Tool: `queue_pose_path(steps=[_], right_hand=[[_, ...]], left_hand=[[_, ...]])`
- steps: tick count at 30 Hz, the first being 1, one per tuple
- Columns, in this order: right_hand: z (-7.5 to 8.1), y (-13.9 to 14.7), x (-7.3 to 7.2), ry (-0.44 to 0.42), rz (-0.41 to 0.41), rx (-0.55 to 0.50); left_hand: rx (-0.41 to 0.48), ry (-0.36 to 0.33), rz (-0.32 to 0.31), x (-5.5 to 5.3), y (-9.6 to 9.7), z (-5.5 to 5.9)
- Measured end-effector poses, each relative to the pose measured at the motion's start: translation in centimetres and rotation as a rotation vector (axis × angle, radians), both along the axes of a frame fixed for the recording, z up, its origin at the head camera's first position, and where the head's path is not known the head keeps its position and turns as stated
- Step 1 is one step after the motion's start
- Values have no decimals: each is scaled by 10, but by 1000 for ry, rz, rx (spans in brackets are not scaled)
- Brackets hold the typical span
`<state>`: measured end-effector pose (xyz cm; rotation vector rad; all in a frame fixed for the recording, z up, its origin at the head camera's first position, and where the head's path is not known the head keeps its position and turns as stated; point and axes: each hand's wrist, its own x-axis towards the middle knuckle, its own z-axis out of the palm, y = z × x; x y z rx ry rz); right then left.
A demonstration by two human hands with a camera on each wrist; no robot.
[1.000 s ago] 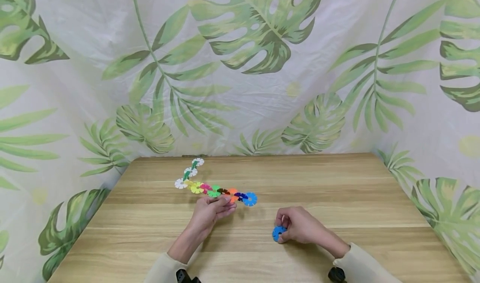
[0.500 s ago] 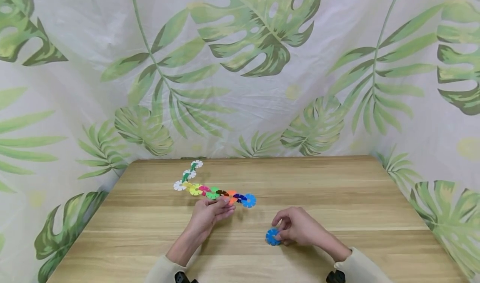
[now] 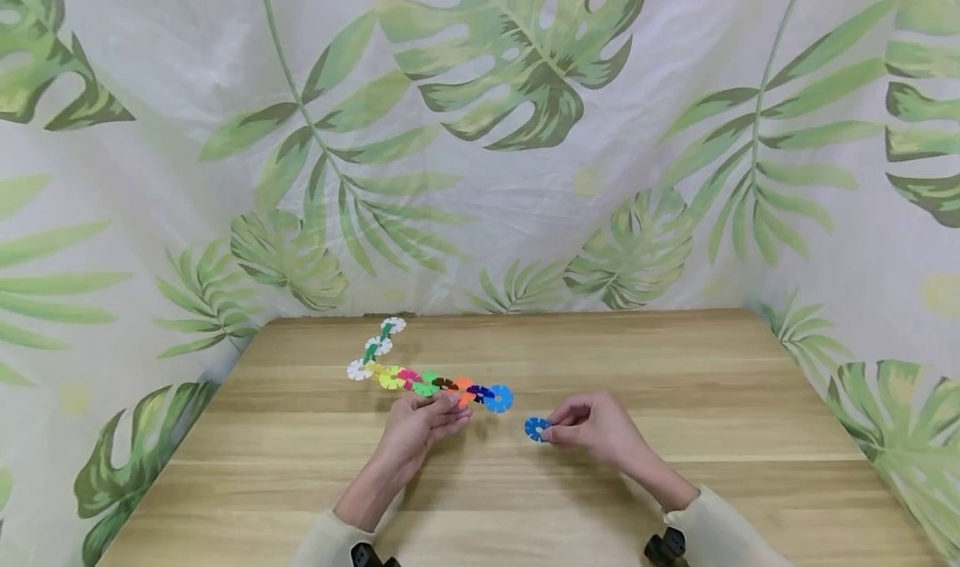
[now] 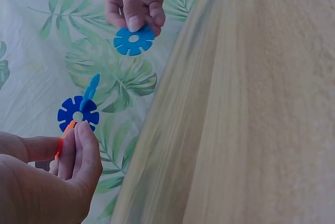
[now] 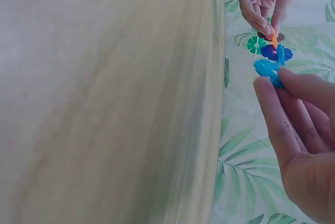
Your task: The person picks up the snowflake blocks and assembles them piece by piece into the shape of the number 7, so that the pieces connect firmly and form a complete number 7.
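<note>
My left hand [image 3: 423, 429] pinches an orange notched disc [image 4: 60, 143] that belongs to a linked chain of slotted plastic discs. From there the chain runs left through brown, green [image 3: 426, 385], pink, yellow [image 3: 392, 377] and white [image 3: 360, 370] discs, then bends back towards the far edge. At its right end a dark blue disc [image 4: 78, 115] joins a light blue disc [image 3: 498, 398]. My right hand [image 3: 603, 429] pinches a loose blue notched disc [image 3: 536, 429] between thumb and fingers, a short gap to the right of the chain's end.
The wooden table [image 3: 712, 392] stretches below both hands. Behind it hangs a pale cloth [image 3: 510, 208] printed with green leaves. Dark devices are strapped at both wrists.
My right hand has lifted the loose blue disc up and left, closer to the chain's light blue end. My left hand and the chain stay nearly still.
</note>
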<state>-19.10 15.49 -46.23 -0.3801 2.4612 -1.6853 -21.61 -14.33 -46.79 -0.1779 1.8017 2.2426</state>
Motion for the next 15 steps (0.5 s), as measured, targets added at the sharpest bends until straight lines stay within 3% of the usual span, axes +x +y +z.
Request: queue_pose_path(steps=[6, 15], right_hand=[[3, -4, -5, 7, -54, -71], [4, -8, -6, 15, -59, -67]], left_hand=[[10, 4, 0, 1, -1, 2], [5, -5, -10, 4, 0, 1]])
